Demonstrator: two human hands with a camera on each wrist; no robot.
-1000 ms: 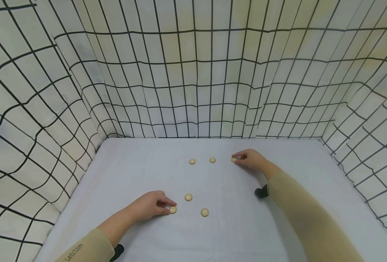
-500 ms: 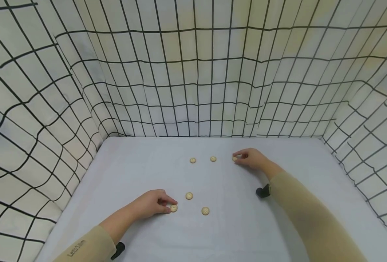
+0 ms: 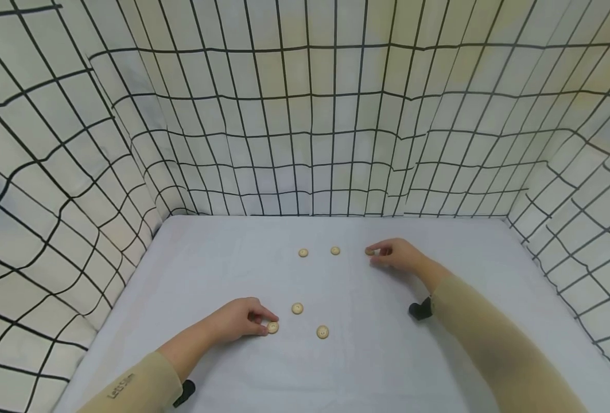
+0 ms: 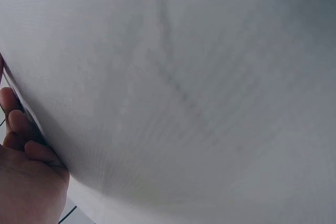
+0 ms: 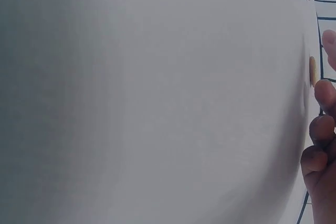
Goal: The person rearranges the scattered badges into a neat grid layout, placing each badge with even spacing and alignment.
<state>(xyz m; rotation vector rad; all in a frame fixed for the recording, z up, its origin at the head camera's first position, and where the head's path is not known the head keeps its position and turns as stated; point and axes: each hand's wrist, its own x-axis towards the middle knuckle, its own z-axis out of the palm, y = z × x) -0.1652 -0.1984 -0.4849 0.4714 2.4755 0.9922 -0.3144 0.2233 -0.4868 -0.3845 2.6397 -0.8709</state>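
Note:
My left hand [image 3: 240, 321] pinches a round beige button [image 3: 272, 327] at its edge between thumb and index finger, low over the white cloth. Farther back on the right, my right hand [image 3: 395, 254] has its index fingertip at another button [image 3: 369, 251], while the thumb stands apart from it. That button [image 5: 313, 71] lies by the fingertips in the right wrist view. Curled fingers of the left hand [image 4: 31, 166] show at the edge of the left wrist view, where its button is hidden.
Two more buttons lie to the left of the right hand's one, a near one [image 3: 335, 250] and a farther one [image 3: 303, 252]. Nearer me are a button [image 3: 297, 308] and another [image 3: 322, 332]. White walls with a black grid [image 3: 310, 115] border the white-covered table [image 3: 222, 252].
My right thumb has come away from its button, and the right hand and wrist have shifted slightly toward me. The left hand keeps its pinch in about the same place.

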